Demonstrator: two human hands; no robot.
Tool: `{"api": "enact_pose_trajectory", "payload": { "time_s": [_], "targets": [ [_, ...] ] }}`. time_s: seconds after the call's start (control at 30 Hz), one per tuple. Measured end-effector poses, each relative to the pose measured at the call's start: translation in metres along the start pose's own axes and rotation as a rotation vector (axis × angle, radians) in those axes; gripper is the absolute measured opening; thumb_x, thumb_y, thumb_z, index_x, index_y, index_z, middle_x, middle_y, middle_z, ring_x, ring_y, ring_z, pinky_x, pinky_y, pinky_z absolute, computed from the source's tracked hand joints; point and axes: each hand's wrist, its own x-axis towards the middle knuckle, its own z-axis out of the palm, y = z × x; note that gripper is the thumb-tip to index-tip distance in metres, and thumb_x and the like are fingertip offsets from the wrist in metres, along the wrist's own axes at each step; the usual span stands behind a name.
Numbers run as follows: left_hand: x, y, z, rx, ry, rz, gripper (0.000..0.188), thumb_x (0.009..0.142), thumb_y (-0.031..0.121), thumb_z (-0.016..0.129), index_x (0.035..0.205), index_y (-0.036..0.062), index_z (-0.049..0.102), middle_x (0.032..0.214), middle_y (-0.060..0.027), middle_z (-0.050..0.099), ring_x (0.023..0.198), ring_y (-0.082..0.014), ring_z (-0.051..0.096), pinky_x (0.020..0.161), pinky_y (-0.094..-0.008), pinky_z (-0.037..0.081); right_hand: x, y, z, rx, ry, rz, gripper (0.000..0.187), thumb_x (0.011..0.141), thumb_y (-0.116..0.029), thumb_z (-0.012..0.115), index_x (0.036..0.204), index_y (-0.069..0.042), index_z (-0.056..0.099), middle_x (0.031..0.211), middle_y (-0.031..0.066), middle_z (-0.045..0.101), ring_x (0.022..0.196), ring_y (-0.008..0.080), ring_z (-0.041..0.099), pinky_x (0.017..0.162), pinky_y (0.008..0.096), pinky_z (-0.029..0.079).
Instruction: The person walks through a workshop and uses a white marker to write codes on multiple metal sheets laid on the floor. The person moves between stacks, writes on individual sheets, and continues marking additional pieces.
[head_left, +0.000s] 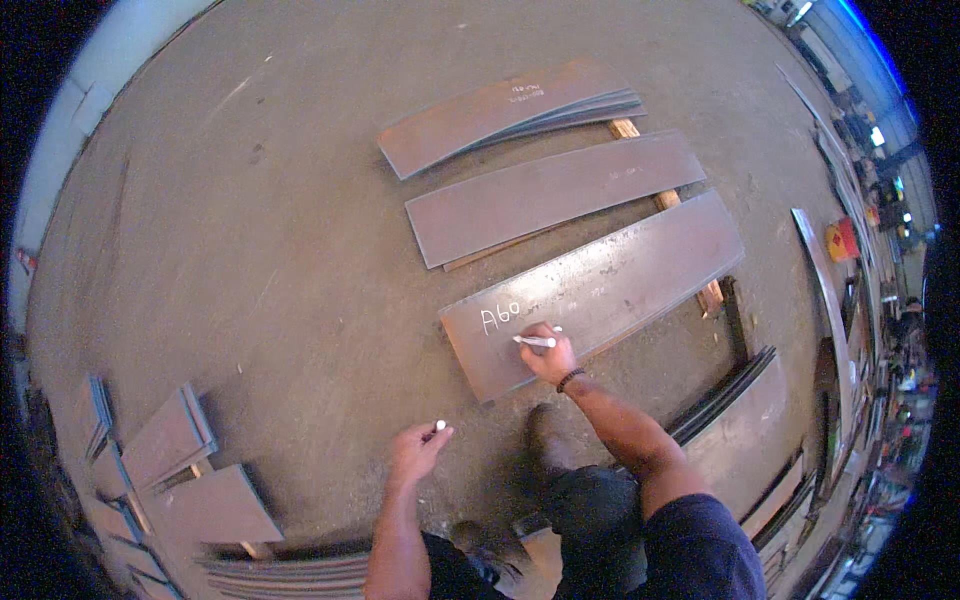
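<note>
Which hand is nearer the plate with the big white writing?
Right. The right hand is over the plate, gripping a marker; the left hand is apart, lower left.

Near plate (pixel 650 255): large white handwriting (pixel 500 318) close to its left end, a capital letter and two digits; fainter marks (pixel 585 297) further right, illegible.
Middle plate (pixel 520 202): a pale scribble (pixel 627 172) toward the right end, too faint to read.
Far plate (pixel 455 125): two short white rows (pixel 526 92), too small to read.
</note>
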Motion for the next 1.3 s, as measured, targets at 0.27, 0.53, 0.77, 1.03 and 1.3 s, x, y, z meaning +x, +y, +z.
{"api": "enact_pose_trajectory", "payload": {
  "time_s": [0.27, 0.53, 0.77, 1.03, 1.3],
  "targets": [
    [-0.161, 0.077, 0.014, 0.3, 0.049, -0.005, 0.038, 0.086, 0.042, 0.068, 0.102, 0.0081, 0.072, 0.087, -0.0166, 0.07, 0.081, -0.0349, 0.066, 0.076, -0.0437, 0.052, -0.142, 0.017, -0.222, -0.491, -0.262, 0.652, 0.057, 0.079, -0.054, 0.07, 0.09, 0.002, 0.069, 0.094, 0.0268, 0.067, 0.099, 0.0414, 0.063, 0.081, 0.0483, 0.053],
    [-0.349, 0.18, -0.091, 0.201, 0.12, -0.461, 0.048, 0.089, 0.055, 0.058, 0.115, 0.0168, 0.07, 0.105, -0.0182, 0.07, 0.102, -0.0382, 0.065, 0.091, -0.0479, 0.048, -0.28, -0.045, -0.46, 0.19, -0.498, 1.08, 0.031, 0.088, -0.006, 0.06, 0.118, -0.011, 0.06, 0.078, 0.0089, 0.066, 0.063, 0.0232, 0.066, 0.046, 0.0366, 0.052],
    [-0.449, 0.189, -0.131, -0.068, 0.468, -0.599, 0.047, 0.086, 0.051, 0.062, 0.111, 0.0128, 0.071, 0.098, -0.0204, 0.07, 0.092, -0.0361, 0.068, 0.083, -0.0424, 0.053, -0.202, -0.134, -0.514, 0.197, -0.524, 1.108, 0.025, 0.09, -0.01, 0.059, 0.115, -0.013, 0.058, 0.091, 0.0095, 0.067, 0.073, 0.0238, 0.066, 0.05, 0.0393, 0.051],
    [-0.584, 0.133, -0.12, -0.363, 0.57, -1.021, 0.044, 0.088, 0.044, 0.058, 0.111, 0.0084, 0.07, 0.11, -0.0231, 0.066, 0.103, -0.0385, 0.064, 0.09, -0.0469, 0.05, -0.015, -0.303, -0.418, -0.085, -0.501, 0.264, 0.026, 0.084, -0.02, 0.066, 0.106, -0.005, 0.066, 0.091, 0.0107, 0.07, 0.07, 0.0228, 0.064, 0.06, 0.0399, 0.05],
    [-0.613, 0.047, -0.127, -0.539, 0.614, -1.137, 0.046, 0.086, 0.047, 0.06, 0.108, 0.0081, 0.071, 0.111, -0.0217, 0.067, 0.104, -0.038, 0.064, 0.092, -0.0457, 0.05, 0.041, -0.518, -0.26, -0.271, -0.524, 0.063, 0.024, 0.088, -0.019, 0.067, 0.104, -0.002, 0.069, 0.087, 0.0096, 0.07, 0.068, 0.0195, 0.063, 0.063, 0.035, 0.05]
  ]
}}
